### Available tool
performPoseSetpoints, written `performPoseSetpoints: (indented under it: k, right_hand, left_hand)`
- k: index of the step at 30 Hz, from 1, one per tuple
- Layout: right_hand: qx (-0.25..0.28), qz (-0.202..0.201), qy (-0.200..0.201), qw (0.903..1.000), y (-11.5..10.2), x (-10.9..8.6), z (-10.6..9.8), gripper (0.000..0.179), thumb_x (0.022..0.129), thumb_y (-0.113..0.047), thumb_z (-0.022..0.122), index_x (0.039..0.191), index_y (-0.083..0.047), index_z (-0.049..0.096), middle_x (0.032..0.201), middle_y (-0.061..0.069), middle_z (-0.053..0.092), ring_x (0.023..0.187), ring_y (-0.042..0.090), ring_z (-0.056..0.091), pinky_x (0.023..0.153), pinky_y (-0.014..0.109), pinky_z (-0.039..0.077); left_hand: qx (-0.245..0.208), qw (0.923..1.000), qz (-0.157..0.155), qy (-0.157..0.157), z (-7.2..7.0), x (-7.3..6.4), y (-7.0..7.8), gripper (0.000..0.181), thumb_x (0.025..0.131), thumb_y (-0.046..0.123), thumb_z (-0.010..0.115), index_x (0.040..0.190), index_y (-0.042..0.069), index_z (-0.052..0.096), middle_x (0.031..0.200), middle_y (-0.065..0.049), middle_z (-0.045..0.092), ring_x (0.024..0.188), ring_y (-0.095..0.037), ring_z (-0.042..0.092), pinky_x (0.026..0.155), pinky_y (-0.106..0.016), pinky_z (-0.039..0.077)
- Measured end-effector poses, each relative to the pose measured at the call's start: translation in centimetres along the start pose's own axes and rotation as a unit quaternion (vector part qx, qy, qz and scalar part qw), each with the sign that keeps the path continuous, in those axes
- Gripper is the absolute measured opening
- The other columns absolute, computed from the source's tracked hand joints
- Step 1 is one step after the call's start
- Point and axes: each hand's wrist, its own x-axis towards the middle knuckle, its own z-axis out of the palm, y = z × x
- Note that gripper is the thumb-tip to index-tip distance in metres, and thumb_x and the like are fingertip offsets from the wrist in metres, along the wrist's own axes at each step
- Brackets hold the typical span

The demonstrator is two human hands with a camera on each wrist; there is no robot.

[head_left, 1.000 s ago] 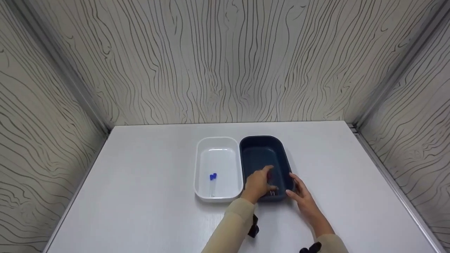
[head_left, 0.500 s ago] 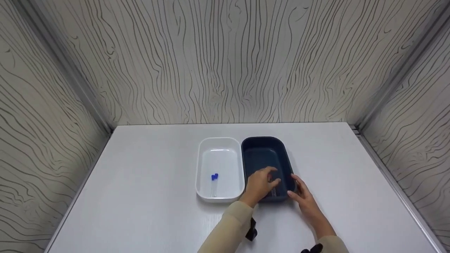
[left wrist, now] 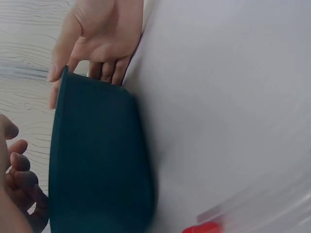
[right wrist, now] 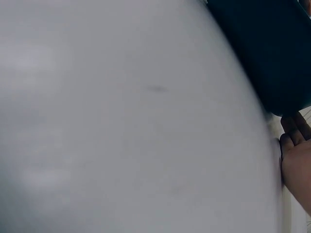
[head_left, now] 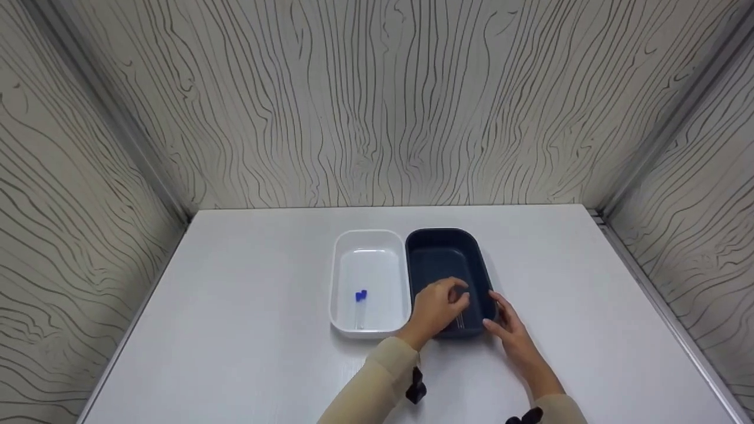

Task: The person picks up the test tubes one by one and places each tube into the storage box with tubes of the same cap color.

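A dark blue tray and a white tray stand side by side on the table. My left hand is over the near half of the dark blue tray, fingers loosely curled, with a gap showing between thumb and forefinger and no object visible in them. Thin clear tubes lie under it, partly hidden by the hand. My right hand holds the tray's near right corner, thumb and fingers against the wall. Clear tubes with blue caps lie in the white tray.
A white table carries both trays, with wood-patterned panels at the back and sides. In the left wrist view a red piece and blurred clear plastic show at the lower right.
My left thumb and forefinger have come closer together, and the hand has shifted slightly to the right over the tray. My right hand stays at the tray's corner.
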Motion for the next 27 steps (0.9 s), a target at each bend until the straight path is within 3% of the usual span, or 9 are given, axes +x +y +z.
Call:
performPoseSetpoints:
  k: [1,4,9,13,22,27]
  right_hand:
    - [-0.002,-0.001,0.001,1.0000,0.0,0.0,0.0,0.066,0.097,-0.013,0.054,0.153,-0.015,0.019,0.162,0.016,0.013,0.143,0.013,0.029,0.091,0.001,0.034]
    - [0.001,-0.006,-0.002,1.0000,0.0,0.1,0.0,0.066,0.097,-0.012,0.053,0.153,-0.015,0.019,0.162,0.018,0.011,0.149,0.035,0.015,0.090,0.000,0.033]
    - [-0.003,-0.006,-0.005,1.0000,0.0,0.1,0.1,0.065,0.097,-0.014,0.053,0.153,-0.016,0.019,0.162,0.019,0.009,0.150,0.039,0.010,0.089,-0.001,0.032]
    - [0.003,-0.010,-0.005,0.9999,0.1,0.2,0.0,0.066,0.097,-0.013,0.053,0.153,-0.014,0.018,0.162,0.020,0.008,0.150,0.040,0.009,0.089,-0.001,0.032]
    - [-0.001,-0.015,-0.013,0.9998,0.2,0.3,0.0,0.068,0.097,-0.014,0.053,0.154,-0.013,0.016,0.163,0.021,0.002,0.150,0.044,0.003,0.089,0.000,0.033]
    - [-0.008,-0.014,-0.008,0.9998,0.0,0.1,-0.2,0.068,0.097,-0.014,0.055,0.153,-0.013,0.018,0.163,0.021,0.003,0.151,0.042,0.004,0.089,-0.002,0.032]
  left_hand:
    - [-0.002,1.0000,0.004,0.002,-0.1,0.0,0.0,0.018,0.088,0.024,0.065,0.103,0.017,0.071,0.065,0.006,0.057,0.056,0.004,0.039,0.053,-0.010,0.031]
    - [-0.008,0.9997,0.017,0.018,-0.3,-0.2,-0.1,0.015,0.087,0.023,0.066,0.099,0.017,0.072,0.065,0.006,0.058,0.058,0.004,0.040,0.054,-0.010,0.032]
    - [-0.021,0.9982,0.034,0.044,-0.9,-0.6,-0.3,0.013,0.085,0.021,0.067,0.096,0.017,0.072,0.065,0.006,0.058,0.059,0.005,0.042,0.057,-0.009,0.033]
    - [-0.045,0.9980,0.035,0.028,-1.6,-1.1,-0.2,0.014,0.087,0.021,0.065,0.097,0.016,0.072,0.066,0.006,0.056,0.060,0.006,0.040,0.057,-0.008,0.032]
    - [-0.120,0.9924,0.006,-0.028,-3.2,-2.9,0.2,0.018,0.091,0.021,0.063,0.106,0.014,0.069,0.067,0.005,0.052,0.059,0.007,0.037,0.055,-0.010,0.033]
    - [-0.142,0.9891,0.013,-0.036,-3.7,-4.0,0.1,0.018,0.091,0.021,0.064,0.107,0.014,0.069,0.067,0.004,0.052,0.059,0.007,0.036,0.055,-0.010,0.034]
